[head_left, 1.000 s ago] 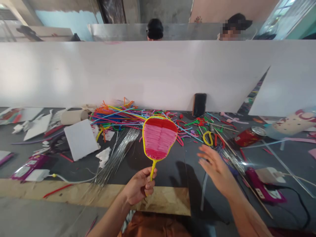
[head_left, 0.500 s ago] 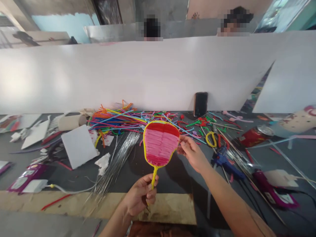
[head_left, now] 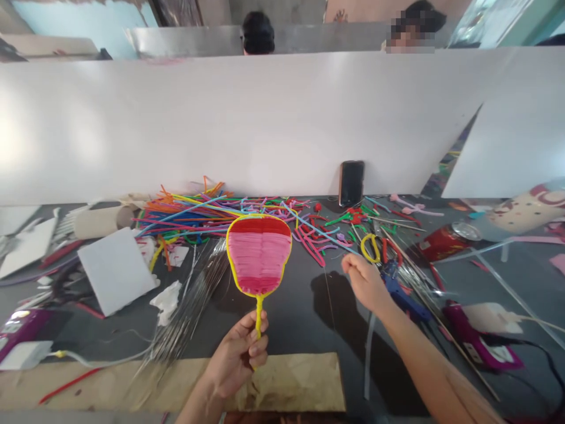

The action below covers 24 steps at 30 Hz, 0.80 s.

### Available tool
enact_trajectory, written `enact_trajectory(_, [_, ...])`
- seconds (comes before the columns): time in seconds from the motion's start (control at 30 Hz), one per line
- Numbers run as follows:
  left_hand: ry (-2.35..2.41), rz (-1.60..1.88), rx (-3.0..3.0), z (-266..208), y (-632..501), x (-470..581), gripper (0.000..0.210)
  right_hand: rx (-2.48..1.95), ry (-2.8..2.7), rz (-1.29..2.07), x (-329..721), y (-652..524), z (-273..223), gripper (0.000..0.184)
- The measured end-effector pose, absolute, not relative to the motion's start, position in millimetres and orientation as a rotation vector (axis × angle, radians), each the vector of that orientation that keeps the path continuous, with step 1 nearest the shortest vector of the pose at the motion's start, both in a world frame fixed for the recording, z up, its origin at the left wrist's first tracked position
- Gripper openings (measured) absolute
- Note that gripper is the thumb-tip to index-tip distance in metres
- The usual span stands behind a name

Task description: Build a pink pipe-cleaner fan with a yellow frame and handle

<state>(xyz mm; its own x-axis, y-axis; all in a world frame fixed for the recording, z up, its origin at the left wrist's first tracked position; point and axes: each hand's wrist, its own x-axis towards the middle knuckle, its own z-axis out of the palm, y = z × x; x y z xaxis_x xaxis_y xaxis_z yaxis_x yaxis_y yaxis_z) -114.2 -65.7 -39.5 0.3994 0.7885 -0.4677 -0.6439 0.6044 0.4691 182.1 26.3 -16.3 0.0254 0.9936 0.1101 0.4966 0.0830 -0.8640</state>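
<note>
My left hand point(head_left: 241, 356) is closed round the yellow handle of a small hand fan point(head_left: 259, 256), held upright above the table. Its face is covered with rows of fuzzy pipe cleaner, pink in the middle and red at top and bottom, inside a yellow rim. Apart from the fan, my right hand point(head_left: 366, 282) hovers to the right with its fingers curled in; whether anything is in them is hidden. Closest to it are yellow-and-orange-handled scissors point(head_left: 371, 247), a blue glue gun point(head_left: 408, 297) and the end of a light blue pipe cleaner point(head_left: 318, 224).
Behind the fan lies a heap of coloured pipe cleaners point(head_left: 189, 215), with a bundle of thin metal wires point(head_left: 194, 306) at left. A phone point(head_left: 352, 184) leans on the white board point(head_left: 247, 129). A red can point(head_left: 448, 241) and purple power strips point(head_left: 481, 341) occupy the right; two people sit beyond the board.
My right hand has left the fan's edge and moved right, its fingers curling. The left hand still grips the handle. The whole view has shifted slightly.
</note>
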Motion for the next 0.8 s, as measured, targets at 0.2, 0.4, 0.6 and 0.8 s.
enact_trajectory(0.2, [0.710,0.917,0.195,-37,-65,-114,0.028,-1.599,-2.022,0.287,182,36,-39,0.033])
enact_trajectory(0.4, [0.699,0.927,0.175,-38,-66,-115,0.028,-1.517,-2.331,0.215,164,36,-56,0.030])
enact_trajectory(0.6, [0.667,0.951,0.170,-40,-66,-114,0.031,-1.564,-2.245,0.198,165,60,-62,0.036])
enact_trajectory(0.8, [0.662,0.945,0.162,-39,-67,-114,0.028,-1.533,-2.035,0.206,170,71,-53,0.030])
